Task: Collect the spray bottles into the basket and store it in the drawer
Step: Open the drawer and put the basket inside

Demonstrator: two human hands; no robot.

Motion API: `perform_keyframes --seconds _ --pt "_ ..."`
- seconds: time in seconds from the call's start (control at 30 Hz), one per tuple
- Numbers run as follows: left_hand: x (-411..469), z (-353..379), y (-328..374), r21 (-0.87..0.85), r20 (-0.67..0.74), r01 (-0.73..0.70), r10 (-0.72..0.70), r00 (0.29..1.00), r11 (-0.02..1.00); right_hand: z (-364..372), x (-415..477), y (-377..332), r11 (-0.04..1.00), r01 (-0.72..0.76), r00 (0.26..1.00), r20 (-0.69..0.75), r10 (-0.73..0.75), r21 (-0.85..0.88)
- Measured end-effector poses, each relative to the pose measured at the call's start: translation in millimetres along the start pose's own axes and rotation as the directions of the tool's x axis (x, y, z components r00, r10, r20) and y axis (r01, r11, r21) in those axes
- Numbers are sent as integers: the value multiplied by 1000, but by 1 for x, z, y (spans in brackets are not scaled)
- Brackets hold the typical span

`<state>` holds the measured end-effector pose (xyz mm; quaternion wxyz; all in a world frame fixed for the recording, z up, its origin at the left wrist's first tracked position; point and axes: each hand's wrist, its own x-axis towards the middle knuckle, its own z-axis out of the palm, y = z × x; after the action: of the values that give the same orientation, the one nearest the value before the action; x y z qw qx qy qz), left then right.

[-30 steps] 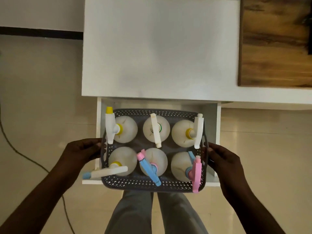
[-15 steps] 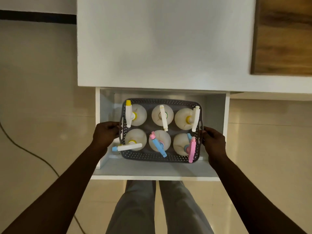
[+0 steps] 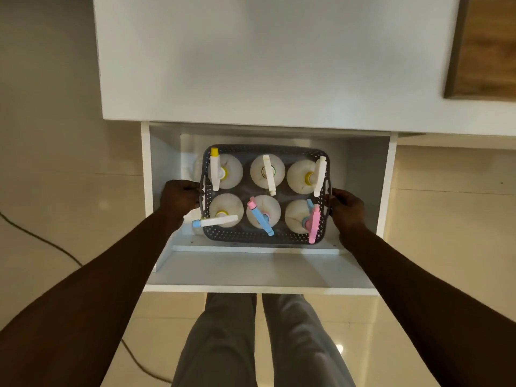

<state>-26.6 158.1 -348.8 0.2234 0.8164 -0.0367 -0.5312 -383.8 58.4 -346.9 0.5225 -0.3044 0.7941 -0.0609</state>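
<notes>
A grey perforated basket (image 3: 262,238) sits low inside the open white drawer (image 3: 259,272), toward its back. Several white spray bottles stand upright in it in two rows; one at the front middle (image 3: 262,216) has a blue and pink sprayer, one at the back left (image 3: 223,171) a yellow-tipped one. My left hand (image 3: 180,199) grips the basket's left handle. My right hand (image 3: 347,206) grips the right handle. Both arms reach down into the drawer.
The white cabinet top (image 3: 273,57) overhangs the drawer's back. A wooden board (image 3: 485,48) lies on it at the far right. A dark cable (image 3: 42,241) trails over the tiled floor on the left. My legs (image 3: 259,342) stand just before the drawer front.
The basket has gone down from above the drawer's front edge into the drawer and back toward its rear. Both hands have kept their grip on the handles.
</notes>
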Motion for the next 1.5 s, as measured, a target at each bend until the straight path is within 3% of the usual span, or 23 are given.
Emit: perform_keyframes --seconds 0.6,0.93,1.03,1.1,1.2,1.27,1.3,1.37,1.43,1.5 --pt "31 10 -17 82 -46 47 -43 998 995 18 27 7 999 -34 997 73 32 34" --pt "26 11 -19 130 5 67 -68 998 989 16 28 8 996 -72 990 125 66 46" --pt "4 0 -14 25 65 42 -44 997 999 9 12 3 998 -55 987 152 53 8" --pt "-24 -12 -17 -38 7 -16 16 1000 999 -4 -13 3 992 63 989 144 -47 -109" --pt "-81 -40 -45 186 -168 -276 307 937 943 -46 -64 24 866 357 934 103 -343 -351" --pt "-119 -62 -74 332 -274 -358 452 849 873 -75 -96 47 786 414 889 20 -457 -459" --pt "-135 -71 -90 363 -318 -331 449 835 871 -88 -108 58 789 384 889 -39 -456 -479" --pt "-154 -82 -119 318 -420 -146 277 864 937 -104 -125 81 846 248 922 -154 -356 -473" --pt "-163 -87 -139 161 -495 141 -44 868 977 -114 -132 100 898 88 955 -218 -199 -431" --pt "-166 -86 -149 -69 -466 247 -250 849 967 -116 -134 111 939 -59 962 -272 -38 -339"
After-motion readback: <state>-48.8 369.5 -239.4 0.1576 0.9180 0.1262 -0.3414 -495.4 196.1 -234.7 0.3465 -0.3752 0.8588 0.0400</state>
